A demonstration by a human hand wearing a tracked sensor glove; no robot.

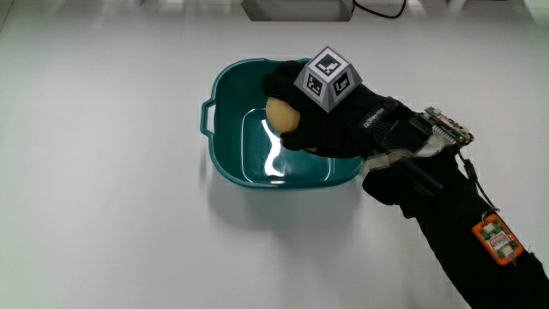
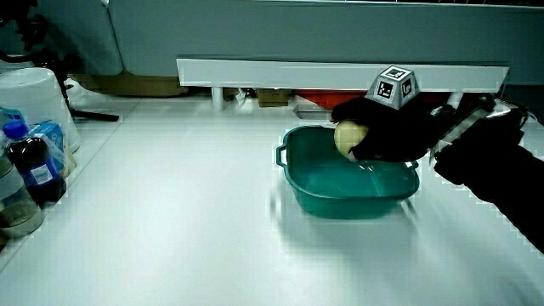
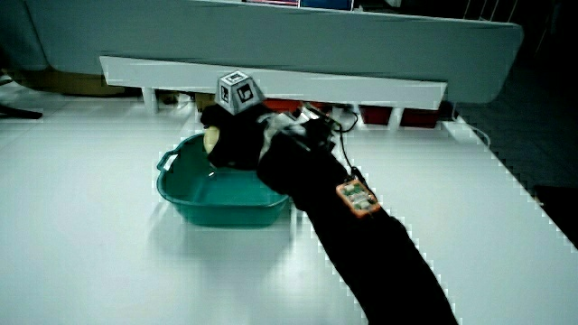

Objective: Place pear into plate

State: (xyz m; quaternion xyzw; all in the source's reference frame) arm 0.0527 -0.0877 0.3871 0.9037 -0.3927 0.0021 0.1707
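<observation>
A teal plate [image 1: 225, 163] shaped like a shallow tub with a small handle stands in the middle of the white table; both side views show the plate [image 2: 316, 189] [image 3: 185, 199] too. The hand [image 1: 330, 116] hangs over the plate, its fingers shut on a pale yellow pear [image 1: 282, 115]. In both side views the pear [image 2: 347, 137] [image 3: 211, 139] is held above the plate's rim, clear of its floor. The patterned cube [image 1: 327, 78] sits on the back of the hand. The forearm reaches over the plate's rim from the person's side.
Bottles [image 2: 32, 170] and a white roll [image 2: 32, 98] stand at the table's edge in a side view. A low white partition [image 2: 340, 73] runs along the table. A grey box [image 1: 298, 9] and a black cable [image 1: 382, 10] lie farther from the person than the plate.
</observation>
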